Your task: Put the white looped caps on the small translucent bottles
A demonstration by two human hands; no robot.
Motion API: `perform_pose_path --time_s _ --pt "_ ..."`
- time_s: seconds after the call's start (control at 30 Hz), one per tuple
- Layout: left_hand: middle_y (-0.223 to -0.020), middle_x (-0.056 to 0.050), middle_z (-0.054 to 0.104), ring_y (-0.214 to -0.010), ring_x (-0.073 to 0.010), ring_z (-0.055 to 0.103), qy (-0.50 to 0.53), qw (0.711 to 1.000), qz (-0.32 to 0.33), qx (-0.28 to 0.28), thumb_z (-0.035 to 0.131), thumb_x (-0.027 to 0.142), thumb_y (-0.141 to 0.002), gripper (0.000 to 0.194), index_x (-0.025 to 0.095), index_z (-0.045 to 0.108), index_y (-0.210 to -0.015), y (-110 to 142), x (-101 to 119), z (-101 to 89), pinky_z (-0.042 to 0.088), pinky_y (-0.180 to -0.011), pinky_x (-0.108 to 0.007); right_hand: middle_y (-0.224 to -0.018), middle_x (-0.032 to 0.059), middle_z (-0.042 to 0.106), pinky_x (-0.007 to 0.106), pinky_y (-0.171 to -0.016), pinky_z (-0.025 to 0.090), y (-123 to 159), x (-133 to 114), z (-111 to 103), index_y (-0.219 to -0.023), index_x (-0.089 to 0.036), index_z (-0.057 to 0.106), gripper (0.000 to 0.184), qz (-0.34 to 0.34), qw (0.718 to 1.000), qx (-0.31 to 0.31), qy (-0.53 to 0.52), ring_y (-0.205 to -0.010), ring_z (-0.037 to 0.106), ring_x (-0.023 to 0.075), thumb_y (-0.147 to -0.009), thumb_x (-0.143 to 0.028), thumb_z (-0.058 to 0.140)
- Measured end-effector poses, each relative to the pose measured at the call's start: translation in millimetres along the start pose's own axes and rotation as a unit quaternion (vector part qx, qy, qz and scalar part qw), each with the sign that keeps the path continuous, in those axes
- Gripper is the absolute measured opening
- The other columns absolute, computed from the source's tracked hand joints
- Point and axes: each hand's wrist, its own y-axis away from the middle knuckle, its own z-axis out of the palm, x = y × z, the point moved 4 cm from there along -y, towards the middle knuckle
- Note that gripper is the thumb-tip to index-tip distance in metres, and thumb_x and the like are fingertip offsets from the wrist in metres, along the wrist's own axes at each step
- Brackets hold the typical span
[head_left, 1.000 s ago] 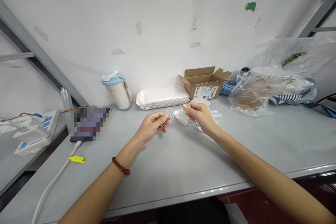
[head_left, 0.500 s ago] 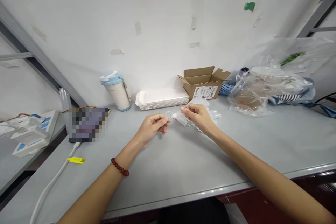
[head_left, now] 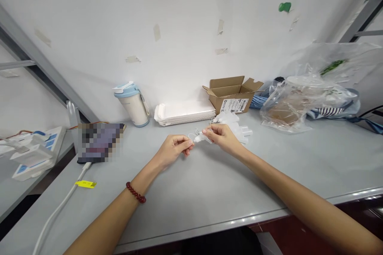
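My right hand (head_left: 220, 138) pinches a small white plastic piece (head_left: 199, 138) whose narrow tip points left; the fingers hide most of it. Facing it from the left, my left hand (head_left: 176, 149) has thumb and forefinger pressed together close to that tip. A thin white looped cord (head_left: 192, 135) runs by its fingertips. What exactly the left fingers hold is too small to make out. Behind and beside my right hand lies a pile of white translucent plastic pieces (head_left: 226, 117), partly covered by that hand. Both hands are just above the grey table (head_left: 191, 191).
A stack of white trays (head_left: 187, 112) and an open cardboard box (head_left: 230, 97) stand against the wall. A tumbler (head_left: 133, 105), a phone-like device (head_left: 100, 143) and a white cable (head_left: 60, 207) are to the left. Clear plastic bags (head_left: 287, 111) lie at the right.
My right hand has shifted slightly left and down, bringing the white piece's tip closer to my left fingertips. The left hand has lowered a little.
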Motion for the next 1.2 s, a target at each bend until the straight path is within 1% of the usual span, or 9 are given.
perform_pose_path --time_s 0.27,0.4,0.6,0.73,0.8,0.87,0.97,1.1,1.2 --pt "-0.068 -0.003 0.059 -0.055 -0.0110 0.051 0.049 0.998 -0.005 0.031 0.064 0.044 -0.075 0.033 0.012 0.065 -0.070 -3.7 -0.3 -6.0 0.043 -0.056 -0.027 -0.054 -0.0020 0.051 0.023 -0.045 0.026 -0.6 0.9 3.7 -0.073 -0.014 0.062 0.039 -0.004 1.000 -0.014 0.018 -0.046 0.036 0.0083 -0.081 -0.050 0.051" --pt "-0.069 -0.004 0.058 -0.055 -0.0112 0.052 0.060 0.997 -0.017 0.047 0.059 0.051 -0.078 0.041 0.011 0.066 -0.077 -4.7 -0.3 -7.3 0.043 -0.055 -0.028 -0.056 -0.0016 0.052 0.023 -0.046 0.026 -0.7 -2.9 1.5 -0.070 -0.014 0.061 0.041 -0.002 1.000 0.005 0.008 -0.047 0.036 0.0082 -0.081 -0.052 0.051" --pt "-0.069 -0.002 0.058 -0.054 -0.0099 0.052 0.024 0.998 -0.002 0.054 0.063 0.046 -0.076 0.034 0.012 0.066 -0.078 -6.0 -1.8 -7.4 0.042 -0.054 -0.026 -0.055 -0.0020 0.052 0.023 -0.047 0.028 -1.9 -1.5 2.7 -0.074 -0.014 0.062 0.041 0.003 1.000 0.003 0.018 -0.048 0.038 0.0088 -0.081 -0.053 0.051" --pt "-0.067 -0.002 0.058 -0.054 -0.0102 0.053 0.028 0.995 0.001 0.096 0.067 0.043 -0.071 0.031 0.012 0.066 -0.074 -9.3 -2.7 -20.8 0.042 -0.053 -0.025 -0.066 0.0002 0.059 0.024 -0.053 0.035 -4.0 6.0 3.2 -0.091 -0.014 0.060 0.037 -0.012 0.997 0.004 0.079 -0.054 0.048 0.0116 -0.082 -0.050 0.052" --pt "-0.065 -0.002 0.058 -0.053 -0.0101 0.052 0.026 0.989 0.004 0.149 0.067 0.041 -0.068 0.030 0.012 0.065 -0.071 -10.9 -2.9 -34.7 0.042 -0.052 -0.025 -0.081 0.0035 0.064 0.025 -0.058 0.038 -4.5 9.2 1.2 -0.104 -0.015 0.055 0.037 -0.024 0.985 0.022 0.169 -0.062 0.055 0.0141 -0.082 -0.045 0.056" --pt "-0.065 -0.002 0.058 -0.052 -0.0104 0.052 0.004 0.979 0.000 0.203 0.065 0.040 -0.067 0.029 0.012 0.064 -0.070 -12.3 -5.0 -50.3 0.041 -0.051 -0.024 -0.096 0.0074 0.064 0.027 -0.063 0.040 -4.2 11.0 0.9 -0.110 -0.016 0.051 0.037 -0.037 0.960 0.022 0.278 -0.076 0.060 0.0178 -0.082 -0.038 0.059" --pt "-0.065 -0.004 0.060 -0.052 -0.0126 0.054 -0.112 0.961 -0.037 0.251 0.057 0.039 -0.071 0.026 0.014 0.064 -0.071 -15.0 -13.3 -69.5 0.040 -0.048 -0.024 -0.105 0.0114 0.063 0.029 -0.068 0.040 -2.4 13.1 4.9 -0.108 -0.015 0.054 0.031 -0.036 0.913 -0.014 0.405 -0.090 0.061 0.0231 -0.082 -0.030 0.062" --pt "-0.055 -0.004 0.060 -0.060 -0.0205 0.058 -0.267 0.921 -0.060 0.277 0.058 0.033 -0.069 0.021 0.018 0.058 -0.055 -17.7 -24.1 -82.0 0.038 -0.054 -0.028 -0.103 0.0138 0.064 0.030 -0.066 0.039 0.7 14.2 13.1 -0.106 -0.015 0.056 0.025 -0.019 0.871 -0.067 0.487 -0.090 0.062 0.0266 -0.084 -0.027 0.060" --pt "-0.065 -0.008 0.065 -0.080 -0.0283 0.061 -0.313 0.900 -0.049 0.298 0.059 0.031 -0.069 0.013 0.019 0.061 -0.063 -16.7 -25.5 -83.1 0.040 -0.065 -0.030 -0.104 0.0141 0.064 0.030 -0.065 0.038 1.8 13.5 16.0 -0.103 -0.015 0.057 0.020 -0.023 0.865 -0.078 0.495 -0.091 0.062 0.0267 -0.086 -0.024 0.056"
